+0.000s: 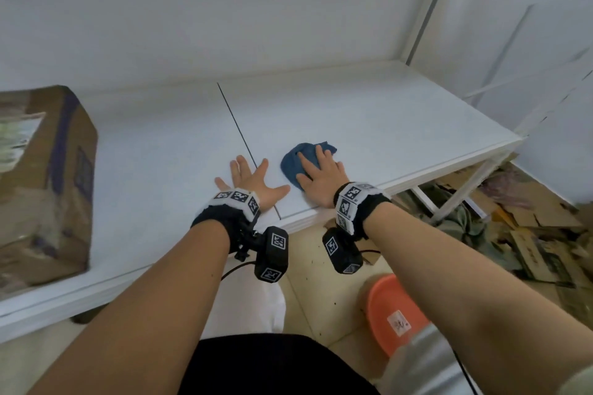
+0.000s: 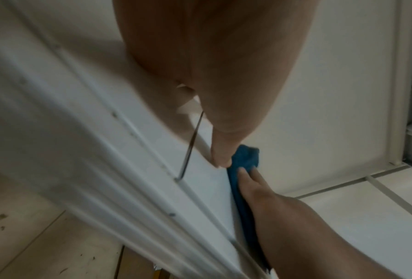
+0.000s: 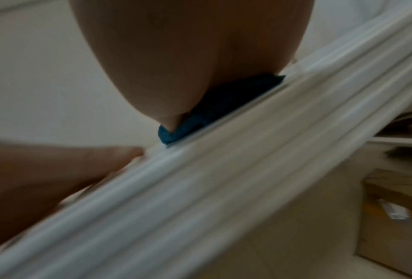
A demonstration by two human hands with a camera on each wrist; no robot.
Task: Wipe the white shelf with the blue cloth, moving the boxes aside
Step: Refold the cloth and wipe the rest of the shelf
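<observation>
Pressing flat on the blue cloth (image 1: 296,160), the right hand (image 1: 321,181) has its fingers straight and spread over the crumpled fabric, gripping nothing; the cloth lies on the white shelf (image 1: 369,112) near its front edge, just right of a thin dark seam (image 1: 239,135) that crosses the surface; the left hand (image 1: 252,181) lies palm down on the shelf across that seam, fingers splayed and released, close beside the cloth; a brown cardboard box (image 1: 45,183) stands well apart at the shelf's left end; both wrists wear black bands with printed markers; an orange stool (image 1: 393,311) sits on the floor below, and flattened cardboard (image 1: 542,247) litters the floor at right.
</observation>
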